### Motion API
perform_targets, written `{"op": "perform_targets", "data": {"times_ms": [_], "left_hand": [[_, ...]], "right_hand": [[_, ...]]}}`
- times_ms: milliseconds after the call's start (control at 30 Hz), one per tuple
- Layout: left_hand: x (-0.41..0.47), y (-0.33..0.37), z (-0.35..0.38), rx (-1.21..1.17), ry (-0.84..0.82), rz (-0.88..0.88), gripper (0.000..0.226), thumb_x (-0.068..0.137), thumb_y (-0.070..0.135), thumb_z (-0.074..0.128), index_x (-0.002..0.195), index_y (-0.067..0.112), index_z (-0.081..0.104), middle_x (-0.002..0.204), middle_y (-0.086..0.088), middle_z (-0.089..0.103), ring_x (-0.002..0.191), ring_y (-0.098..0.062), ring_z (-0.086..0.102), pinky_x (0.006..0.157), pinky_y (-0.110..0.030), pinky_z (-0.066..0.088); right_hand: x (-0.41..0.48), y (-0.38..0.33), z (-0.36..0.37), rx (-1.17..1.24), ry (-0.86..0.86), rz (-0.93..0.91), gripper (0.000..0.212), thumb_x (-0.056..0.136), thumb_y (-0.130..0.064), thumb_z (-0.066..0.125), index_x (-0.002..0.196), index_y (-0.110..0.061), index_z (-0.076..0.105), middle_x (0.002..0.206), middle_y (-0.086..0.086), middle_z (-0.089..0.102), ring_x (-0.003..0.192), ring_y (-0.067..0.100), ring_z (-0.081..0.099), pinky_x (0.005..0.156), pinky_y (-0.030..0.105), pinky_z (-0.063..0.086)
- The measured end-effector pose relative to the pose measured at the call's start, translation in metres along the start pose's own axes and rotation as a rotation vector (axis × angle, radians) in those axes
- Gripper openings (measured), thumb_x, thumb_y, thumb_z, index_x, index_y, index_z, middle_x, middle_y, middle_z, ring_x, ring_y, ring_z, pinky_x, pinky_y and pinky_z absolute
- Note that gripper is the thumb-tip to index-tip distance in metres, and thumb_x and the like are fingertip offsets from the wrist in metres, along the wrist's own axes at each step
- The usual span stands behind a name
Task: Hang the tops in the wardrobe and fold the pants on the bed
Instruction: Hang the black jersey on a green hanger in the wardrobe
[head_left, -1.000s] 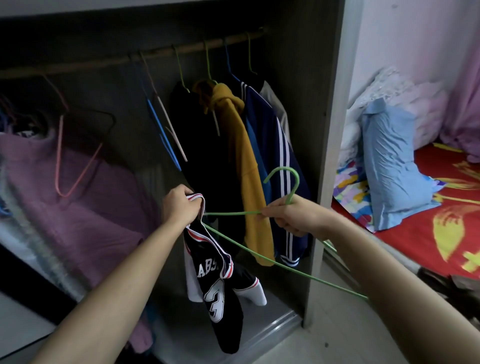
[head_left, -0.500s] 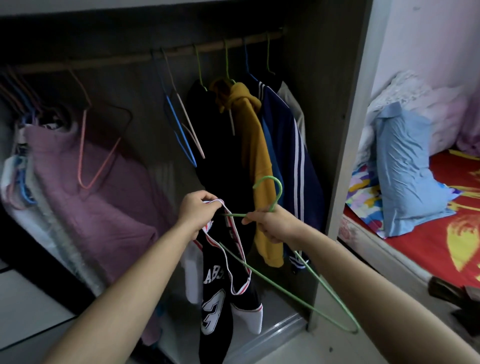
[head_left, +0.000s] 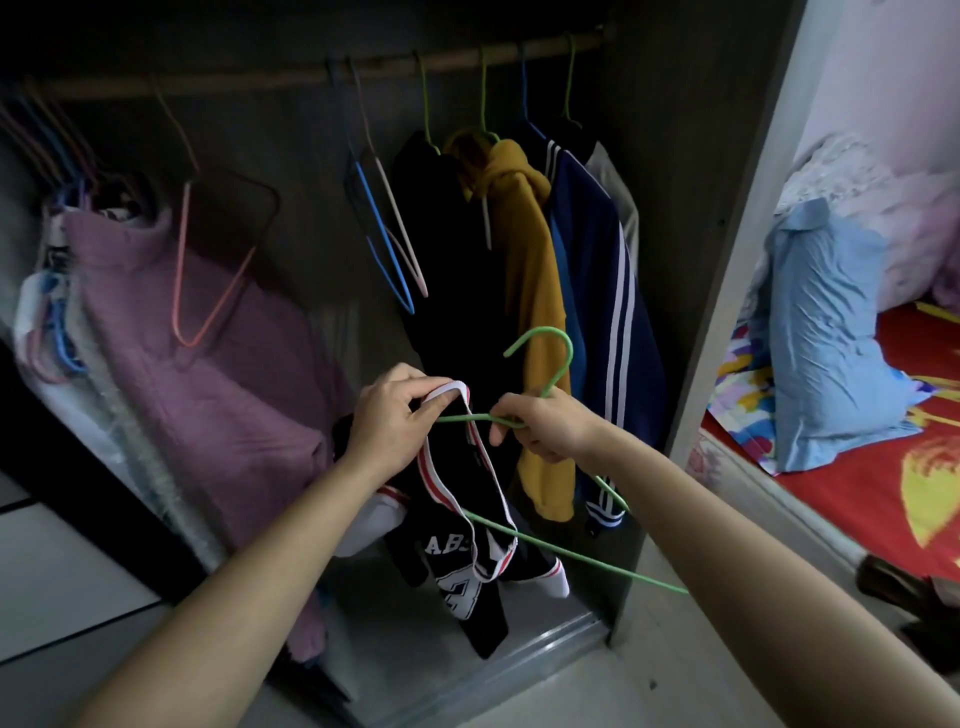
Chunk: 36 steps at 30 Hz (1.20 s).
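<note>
I stand before the open wardrobe. My left hand (head_left: 396, 415) grips the striped white-and-red collar of a black jersey (head_left: 470, 566) with white lettering, which hangs below it. My right hand (head_left: 540, 423) holds a green wire hanger (head_left: 550, 364) at its neck, hook up. One arm of the hanger passes into the jersey's collar opening; the other runs down to the right. Above, the wooden rail (head_left: 291, 78) carries hung tops: a black one (head_left: 441, 228), a mustard hoodie (head_left: 524, 249) and a navy striped jacket (head_left: 602, 291).
Empty hangers hang on the rail: a blue and white pair (head_left: 389, 234) and a pink one (head_left: 208, 270). A mauve garment (head_left: 197, 374) fills the wardrobe's left. To the right stands the wardrobe side panel (head_left: 727, 291), then the bed with a red sheet (head_left: 857, 493) and a blue pillow (head_left: 826, 338).
My hands have come closer together, and the hanger's arm has slid further into the jersey's collar. The view has shifted so the wardrobe sits more to the right.
</note>
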<state>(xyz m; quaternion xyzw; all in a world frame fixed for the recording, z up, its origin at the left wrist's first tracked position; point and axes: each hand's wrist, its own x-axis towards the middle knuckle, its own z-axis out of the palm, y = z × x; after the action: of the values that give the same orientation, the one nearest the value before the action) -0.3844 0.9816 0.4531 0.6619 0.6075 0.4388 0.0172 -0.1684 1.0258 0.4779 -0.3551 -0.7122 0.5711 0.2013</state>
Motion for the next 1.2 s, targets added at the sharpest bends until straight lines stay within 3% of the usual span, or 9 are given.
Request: {"op": "perform_targets", "data": {"times_ms": [133, 267, 467, 633, 733, 800, 967, 1100, 1200], "left_hand": [[-0.004, 0.006, 0.002, -0.041, -0.097, -0.028, 0.022, 0.09, 0.048, 0.062, 0.098, 0.033, 0.076, 0.082, 0.009, 0.061, 0.078, -0.008, 0.061, 0.071, -0.03, 0.049], [-0.006, 0.007, 0.0, 0.237, -0.089, 0.016, 0.046, 0.096, 0.055, 0.033, 0.095, 0.026, 0.069, 0.078, 0.01, 0.057, 0.081, -0.016, 0.059, 0.084, -0.039, 0.044], [0.0, 0.001, -0.001, 0.277, -0.025, -0.001, 0.046, 0.105, 0.043, 0.028, 0.062, 0.029, 0.03, 0.057, 0.01, 0.041, 0.059, -0.018, 0.045, 0.075, -0.043, 0.043], [-0.009, -0.016, -0.002, 0.344, 0.162, -0.141, 0.056, 0.094, 0.057, 0.031, 0.103, 0.013, 0.065, 0.112, -0.01, 0.059, 0.109, -0.034, 0.052, 0.097, -0.047, 0.035], [-0.016, -0.032, -0.009, 0.344, 0.069, -0.084, 0.073, 0.08, 0.064, 0.063, 0.129, 0.011, 0.055, 0.136, -0.013, 0.044, 0.126, -0.032, 0.041, 0.105, -0.045, 0.036], [-0.018, -0.038, -0.01, 0.287, 0.031, -0.103, 0.091, 0.068, 0.046, 0.086, 0.142, 0.015, 0.044, 0.143, -0.011, 0.034, 0.13, -0.026, 0.039, 0.102, -0.035, 0.039], [-0.002, -0.035, -0.017, 0.23, 0.27, 0.067, 0.036, 0.082, -0.001, 0.075, 0.116, -0.001, 0.064, 0.106, -0.017, 0.061, 0.096, -0.031, 0.063, 0.087, -0.015, 0.039], [0.016, -0.024, -0.032, 0.173, 0.15, 0.139, 0.018, 0.088, -0.004, 0.066, 0.103, 0.002, 0.074, 0.093, -0.009, 0.068, 0.079, -0.004, 0.058, 0.076, -0.003, 0.038], [0.028, -0.015, -0.031, 0.147, -0.035, 0.039, 0.019, 0.091, 0.001, 0.063, 0.103, 0.009, 0.075, 0.096, -0.005, 0.067, 0.079, -0.011, 0.06, 0.073, -0.014, 0.045]], "right_hand": [[0.006, -0.003, 0.01, -0.065, 0.083, -0.029, 0.04, 0.097, -0.03, 0.05, 0.068, -0.016, 0.074, 0.046, -0.012, 0.042, 0.042, 0.006, 0.033, 0.04, 0.019, 0.027], [0.011, 0.004, 0.006, 0.086, 0.236, -0.084, 0.049, 0.101, -0.029, 0.043, 0.073, -0.006, 0.076, 0.045, -0.01, 0.048, 0.039, 0.004, 0.035, 0.039, 0.017, 0.029], [0.011, 0.013, -0.006, 0.11, 0.323, -0.177, 0.045, 0.1, -0.026, 0.049, 0.073, -0.006, 0.078, 0.042, -0.001, 0.051, 0.037, 0.008, 0.04, 0.042, 0.017, 0.034], [0.006, 0.021, -0.024, 0.116, 0.426, -0.172, 0.045, 0.098, -0.024, 0.051, 0.063, -0.012, 0.077, 0.042, 0.001, 0.052, 0.036, 0.009, 0.039, 0.04, 0.02, 0.033], [0.004, 0.024, -0.042, 0.146, 0.492, -0.161, 0.046, 0.097, -0.023, 0.051, 0.059, -0.014, 0.076, 0.045, 0.003, 0.057, 0.036, 0.009, 0.038, 0.039, 0.019, 0.032], [0.005, 0.025, -0.051, 0.144, 0.527, -0.166, 0.048, 0.096, -0.024, 0.051, 0.055, -0.018, 0.075, 0.055, 0.016, 0.061, 0.039, 0.01, 0.039, 0.039, 0.019, 0.032], [0.011, 0.034, -0.068, 0.122, 0.727, -0.178, 0.042, 0.092, -0.029, 0.054, 0.059, -0.013, 0.074, 0.062, 0.029, 0.059, 0.048, 0.022, 0.042, 0.042, 0.024, 0.035], [0.013, 0.055, -0.073, -0.082, 0.612, -0.033, 0.044, 0.096, -0.033, 0.054, 0.066, -0.002, 0.067, 0.068, 0.029, 0.062, 0.047, 0.019, 0.041, 0.042, 0.024, 0.034], [0.017, 0.059, -0.065, -0.131, 0.556, -0.003, 0.043, 0.093, -0.036, 0.055, 0.064, -0.006, 0.066, 0.057, 0.01, 0.054, 0.042, 0.011, 0.04, 0.043, 0.025, 0.035]]}}
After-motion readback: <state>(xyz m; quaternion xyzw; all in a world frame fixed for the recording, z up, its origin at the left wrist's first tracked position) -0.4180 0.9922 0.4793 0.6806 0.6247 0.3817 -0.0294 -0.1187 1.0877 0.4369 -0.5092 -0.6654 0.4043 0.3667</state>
